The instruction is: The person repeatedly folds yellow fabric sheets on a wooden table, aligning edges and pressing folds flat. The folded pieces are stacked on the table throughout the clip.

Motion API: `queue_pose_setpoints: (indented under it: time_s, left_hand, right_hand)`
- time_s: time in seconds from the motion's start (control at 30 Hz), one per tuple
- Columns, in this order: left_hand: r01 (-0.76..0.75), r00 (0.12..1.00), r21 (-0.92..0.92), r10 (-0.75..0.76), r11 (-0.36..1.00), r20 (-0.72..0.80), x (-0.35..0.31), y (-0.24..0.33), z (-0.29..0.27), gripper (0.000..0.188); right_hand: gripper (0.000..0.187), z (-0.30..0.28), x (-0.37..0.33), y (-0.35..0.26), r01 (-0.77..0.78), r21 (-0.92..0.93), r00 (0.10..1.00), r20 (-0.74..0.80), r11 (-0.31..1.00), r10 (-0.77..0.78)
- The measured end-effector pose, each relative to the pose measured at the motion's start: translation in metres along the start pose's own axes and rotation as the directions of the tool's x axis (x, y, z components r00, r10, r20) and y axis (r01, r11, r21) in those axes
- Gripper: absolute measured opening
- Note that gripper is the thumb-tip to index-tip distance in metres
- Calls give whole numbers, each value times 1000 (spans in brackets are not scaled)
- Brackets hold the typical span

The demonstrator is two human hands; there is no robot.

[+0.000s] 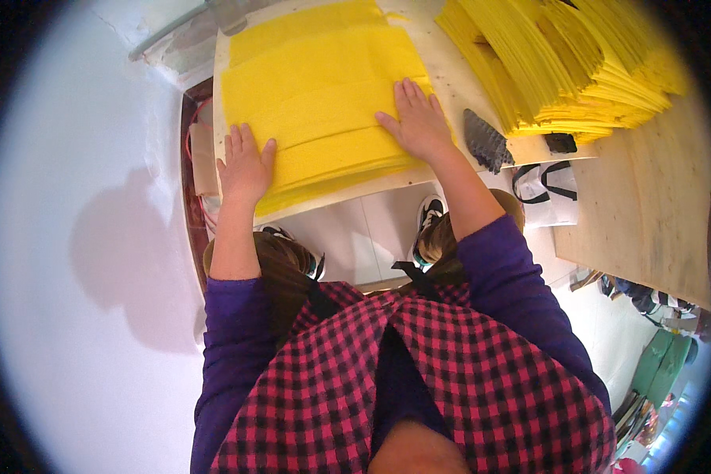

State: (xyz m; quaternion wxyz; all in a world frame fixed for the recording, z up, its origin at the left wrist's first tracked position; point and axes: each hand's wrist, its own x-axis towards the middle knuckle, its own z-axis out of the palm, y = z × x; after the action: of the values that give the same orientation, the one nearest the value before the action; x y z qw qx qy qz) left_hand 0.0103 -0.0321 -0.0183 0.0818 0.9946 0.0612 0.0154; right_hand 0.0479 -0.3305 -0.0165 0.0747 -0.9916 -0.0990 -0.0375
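Yellow fabric sheets [324, 110] lie flat in layers on a pale wooden tabletop [460, 71], their near edges slightly staggered. My left hand [246, 164] rests palm down along the left edge of the sheets, fingers stretched out. Across from it, my right hand [420, 122] lies flat on the right edge with its fingers spread. Neither hand grips anything. Just right of my right wrist is a dark grey, ragged-edged piece [487, 141] on the table; its kind I cannot make out.
Thick piles of folded yellow fabric [553, 63] fill the table's far right. A small black block [561, 143] sits at the front edge. Beneath is a white bag with black handles [547, 193]. A wooden panel [640, 213] stands at right, a white wall [87, 237] at left.
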Motion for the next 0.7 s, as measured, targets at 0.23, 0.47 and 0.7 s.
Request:
queue_pose_setpoints:
  time_s: [0.23,0.47,0.7]
  left_hand:
    - [27,999,21,-27,999,21,-3,1,0,72]
    - [36,999,27,-37,999,32,-2,2,0,73]
    - [6,1000,37,-6,999,6,-1,-1,4,74]
  right_hand:
    - [82,-26,9,-22,7,56,998,60,998,-10]
    - [81,-9,12,-99,239,129,965,78,963,-250]
    - [81,-5,6,-26,45,63,993,108,997,-52]
